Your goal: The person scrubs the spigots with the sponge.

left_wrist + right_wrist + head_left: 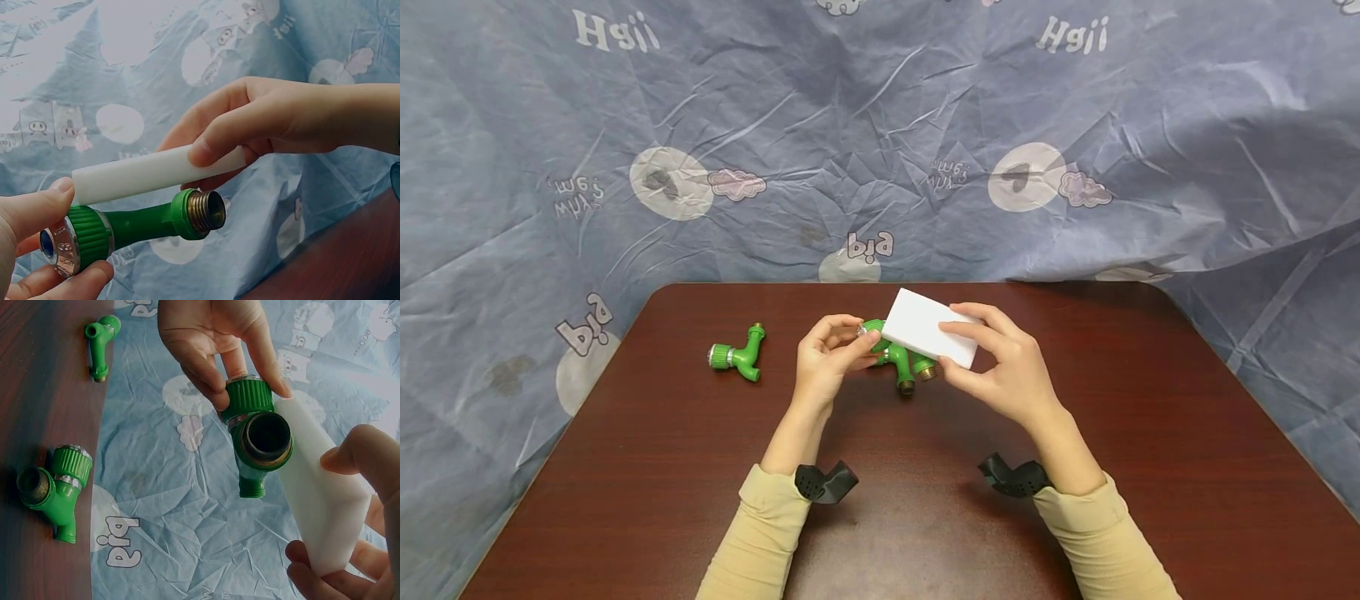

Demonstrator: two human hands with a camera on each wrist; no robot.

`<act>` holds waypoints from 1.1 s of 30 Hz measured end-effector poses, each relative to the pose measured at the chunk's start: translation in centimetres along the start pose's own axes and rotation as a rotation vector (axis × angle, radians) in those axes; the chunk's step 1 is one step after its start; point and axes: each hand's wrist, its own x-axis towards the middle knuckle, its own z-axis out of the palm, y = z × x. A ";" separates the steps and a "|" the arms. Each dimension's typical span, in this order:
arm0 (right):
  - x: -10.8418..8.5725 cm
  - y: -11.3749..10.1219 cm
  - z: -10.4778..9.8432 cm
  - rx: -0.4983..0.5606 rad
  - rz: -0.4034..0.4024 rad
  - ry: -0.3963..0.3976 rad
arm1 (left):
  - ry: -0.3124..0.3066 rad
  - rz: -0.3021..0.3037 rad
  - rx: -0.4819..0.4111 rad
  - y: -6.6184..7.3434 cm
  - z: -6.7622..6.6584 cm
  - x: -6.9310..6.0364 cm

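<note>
My left hand (825, 357) holds a green tap (147, 224) by its ribbed knob, between thumb and fingers. The tap's brass threaded end (209, 210) points away from that hand. A smooth white rectangular block (928, 327), which looks like a sponge, is in my right hand (1006, 367), gripped with the thumb on one face and fingers on the other. The block lies along the tap's body, and the left thumb is at its near end. In the head view the block hides much of the held tap.
A second green tap (55, 492) lies on the dark red-brown table (917, 517) behind the hands. Another smaller green tap (741, 354) lies farther left. Behind the table hangs a wrinkled blue-grey printed cloth (880, 150).
</note>
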 end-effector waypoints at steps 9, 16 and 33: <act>0.1 0.1 -0.3 -0.010 -0.008 -0.039 | 0.038 0.004 0.031 0.0 0.0 0.0; 0.0 0.1 -0.1 -0.025 0.033 0.016 | 0.042 0.022 0.027 -0.1 -0.2 0.0; 0.0 0.1 -0.2 0.017 0.046 -0.020 | 0.070 0.022 0.035 0.1 -0.1 0.0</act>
